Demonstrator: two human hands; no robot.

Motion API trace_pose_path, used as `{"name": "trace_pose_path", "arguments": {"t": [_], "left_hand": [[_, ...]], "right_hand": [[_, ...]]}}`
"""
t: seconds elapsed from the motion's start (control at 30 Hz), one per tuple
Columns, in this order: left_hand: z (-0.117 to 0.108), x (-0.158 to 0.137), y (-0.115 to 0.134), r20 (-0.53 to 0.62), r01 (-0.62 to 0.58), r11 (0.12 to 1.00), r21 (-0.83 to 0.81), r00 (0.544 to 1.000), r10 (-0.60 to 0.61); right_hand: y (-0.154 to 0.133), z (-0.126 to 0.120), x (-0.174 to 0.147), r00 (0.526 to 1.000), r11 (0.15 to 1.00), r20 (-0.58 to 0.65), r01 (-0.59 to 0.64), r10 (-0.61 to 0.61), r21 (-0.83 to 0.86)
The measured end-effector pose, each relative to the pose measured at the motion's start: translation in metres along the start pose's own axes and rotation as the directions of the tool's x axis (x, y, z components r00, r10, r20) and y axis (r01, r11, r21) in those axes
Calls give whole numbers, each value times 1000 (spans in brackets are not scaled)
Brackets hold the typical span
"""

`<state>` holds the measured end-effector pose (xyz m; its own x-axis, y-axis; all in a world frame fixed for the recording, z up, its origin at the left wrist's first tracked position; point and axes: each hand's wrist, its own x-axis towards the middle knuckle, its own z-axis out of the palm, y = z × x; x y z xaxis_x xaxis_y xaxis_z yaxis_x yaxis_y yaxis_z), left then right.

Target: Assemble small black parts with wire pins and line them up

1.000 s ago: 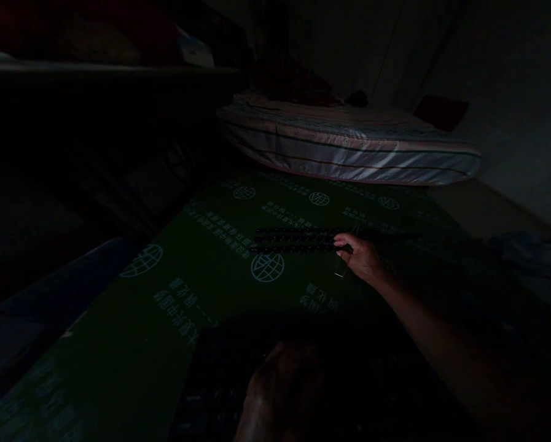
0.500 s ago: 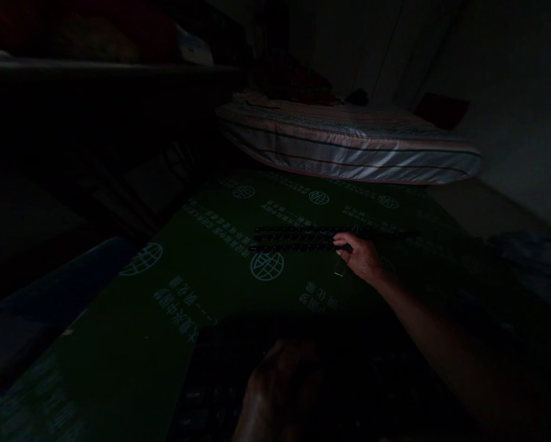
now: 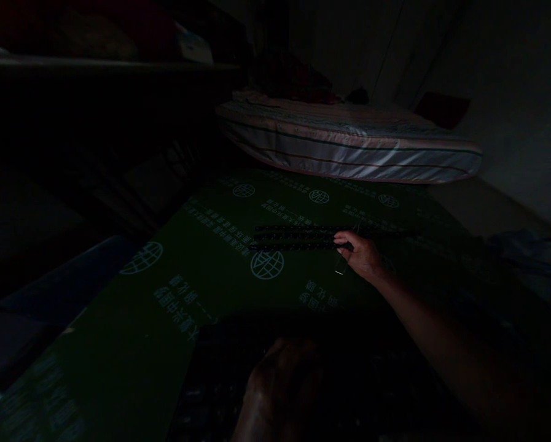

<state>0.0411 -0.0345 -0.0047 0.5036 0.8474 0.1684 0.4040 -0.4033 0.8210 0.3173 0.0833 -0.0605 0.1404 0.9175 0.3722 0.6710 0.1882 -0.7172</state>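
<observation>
My right hand [image 3: 359, 253] is closed in a pinch on long dark strips with pale specks [image 3: 293, 237], which lie side by side on a green printed sheet [image 3: 229, 282]. A small clear piece with a bright edge [image 3: 339, 270] shows just below its fingertips. Nearer to me, my left hand [image 3: 282, 374] rests on or over a black thing with faint rows of marks [image 3: 201, 393]. Deep shadow hides its fingers and whatever may be under them. The kind of the black thing cannot be made out.
A mattress in a striped cover [image 3: 349, 144] lies at the far end of the green sheet. At upper left is a shelf [image 3: 109, 66] with things on it. A blue surface [image 3: 67, 282] lies at the left, and crumpled cloth [image 3: 528, 252] at the right. The room is very dark.
</observation>
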Motion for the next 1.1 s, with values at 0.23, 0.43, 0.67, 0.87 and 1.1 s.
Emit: {"name": "trace_pose_path", "arguments": {"t": [0.23, 0.43, 0.67, 0.87, 1.1], "left_hand": [[0, 0, 2, 3, -5, 1000, 0, 1000, 5], [2, 0, 0, -14, 0, 1000, -13, 1000, 0], [1, -1, 0, -12, -12, 1000, -26, 1000, 12], [3, 0, -2, -28, -27, 1000, 13, 999, 28], [2, 1, -1, -18, -32, 999, 0, 999, 32]], "right_hand": [[-1, -1, -1, 1000, 1000, -10, 7, -7, -22], [0, 0, -1, 1000, 1000, -15, 3, -3, -3], [2, 2, -1, 1000, 1000, -28, 2, -2, -3], [-1, 1, 0, 1000, 999, -13, 12, -13, -32], [-1, 0, 0, 1000, 999, -5, 19, -19, -48]]}}
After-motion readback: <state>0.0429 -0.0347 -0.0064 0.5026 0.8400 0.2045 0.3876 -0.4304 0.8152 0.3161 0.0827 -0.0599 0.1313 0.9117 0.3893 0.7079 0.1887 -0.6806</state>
